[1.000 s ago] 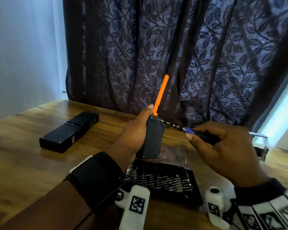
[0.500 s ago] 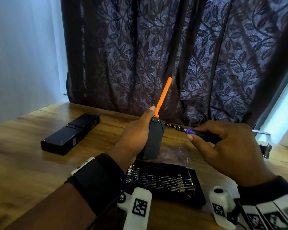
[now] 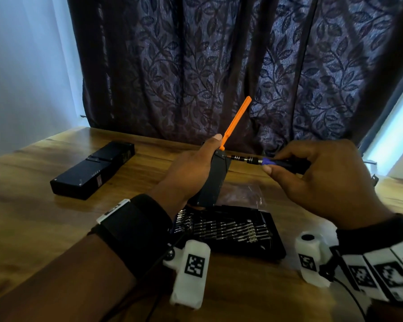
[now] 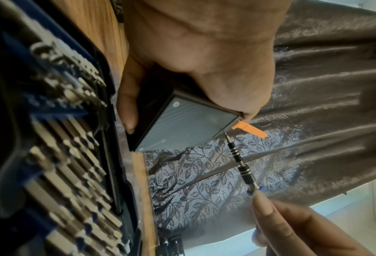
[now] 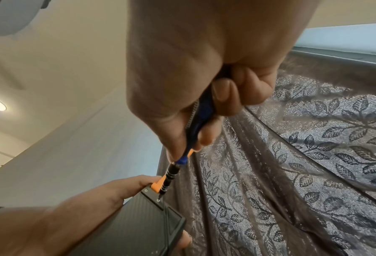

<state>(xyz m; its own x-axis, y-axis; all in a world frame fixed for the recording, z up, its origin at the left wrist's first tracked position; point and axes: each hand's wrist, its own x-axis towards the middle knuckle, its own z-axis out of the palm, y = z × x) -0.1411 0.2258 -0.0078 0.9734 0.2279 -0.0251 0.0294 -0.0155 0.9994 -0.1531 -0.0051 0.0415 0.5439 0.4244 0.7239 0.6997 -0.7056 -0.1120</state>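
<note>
My left hand (image 3: 191, 169) grips a small black box-shaped device (image 3: 215, 180) upright above the table; its ribbed face shows in the left wrist view (image 4: 182, 124) and the right wrist view (image 5: 136, 225). An orange strip (image 3: 236, 123) sticks up from the device's top corner, beside my thumb. My right hand (image 3: 323, 180) pinches a black and blue precision screwdriver (image 3: 265, 161) and holds it nearly level. Its tip (image 5: 159, 196) sits at a small screw in the device's top corner, next to the orange strip (image 5: 157, 184).
An open black case of screwdriver bits (image 3: 228, 228) lies on the wooden table (image 3: 33, 224) under my hands, with a clear plastic bag (image 3: 244, 194) behind it. A longer black box (image 3: 93, 170) lies at the left. A dark leaf-patterned curtain (image 3: 219, 66) hangs behind.
The view has shifted slightly. Both hands keep their grip, and the screwdriver stays at the device's top corner.
</note>
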